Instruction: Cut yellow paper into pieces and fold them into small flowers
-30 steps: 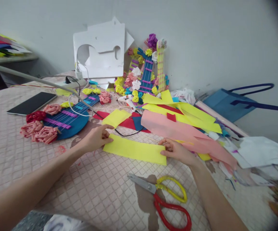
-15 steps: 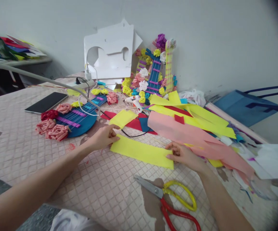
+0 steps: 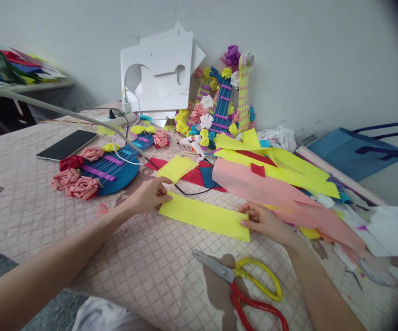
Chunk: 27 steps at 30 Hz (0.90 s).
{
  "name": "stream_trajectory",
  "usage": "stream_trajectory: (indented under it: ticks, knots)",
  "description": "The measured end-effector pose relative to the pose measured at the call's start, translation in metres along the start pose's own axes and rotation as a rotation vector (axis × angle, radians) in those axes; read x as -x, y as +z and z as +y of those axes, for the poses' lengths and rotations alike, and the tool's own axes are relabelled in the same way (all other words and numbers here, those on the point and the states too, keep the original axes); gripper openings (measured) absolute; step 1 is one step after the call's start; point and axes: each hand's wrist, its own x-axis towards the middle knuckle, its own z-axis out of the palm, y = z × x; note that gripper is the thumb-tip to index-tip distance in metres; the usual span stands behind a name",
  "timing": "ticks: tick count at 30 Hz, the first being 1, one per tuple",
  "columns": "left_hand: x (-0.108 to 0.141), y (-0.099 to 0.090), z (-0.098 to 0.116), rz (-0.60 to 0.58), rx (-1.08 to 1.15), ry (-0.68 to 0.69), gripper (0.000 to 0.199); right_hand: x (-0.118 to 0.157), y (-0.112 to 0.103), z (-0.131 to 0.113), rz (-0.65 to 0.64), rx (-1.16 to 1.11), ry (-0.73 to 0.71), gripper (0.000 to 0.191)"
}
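Observation:
A long strip of yellow crepe paper (image 3: 204, 216) stretches between my two hands, just over the table. My left hand (image 3: 152, 195) pinches its left end between thumb and fingers. At the other end, my right hand (image 3: 259, 219) grips the upper right corner. Nearer to me lie scissors (image 3: 228, 273) with one yellow and one red handle, their blades pointing left. Beyond the strip, small yellow paper pieces (image 3: 177, 168) rest on red paper (image 3: 197, 177). A sheet of pink paper (image 3: 250, 184) spreads out beyond my right hand.
At the left lies a blue paper guitar (image 3: 121, 172) with paper roses, beside a dark phone (image 3: 67, 145). A white glue gun (image 3: 193, 146) stands further back. More decorated guitars (image 3: 222, 103) lean on the wall. Yellow sheets (image 3: 288, 168) and a blue bag (image 3: 354, 151) are at the right.
Both hands keep their hold on the yellow strip with hardly any movement. The whole view has shifted very slightly.

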Motion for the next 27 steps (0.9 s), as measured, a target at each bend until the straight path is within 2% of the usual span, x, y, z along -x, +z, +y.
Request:
stream_trajectory:
  ticks: [19, 27]
  knots:
    - [0.0009, 0.0007, 0.0008, 0.017, -0.021, 0.013, 0.046, 0.0004, 0.0002, 0.0009, 0.065, 0.012, 0.011, 0.033]
    - [0.0008, 0.0009, 0.0005, 0.014, -0.018, 0.006, 0.045, 0.0014, 0.0018, -0.0026, 0.204, 0.120, -0.071, 0.034]
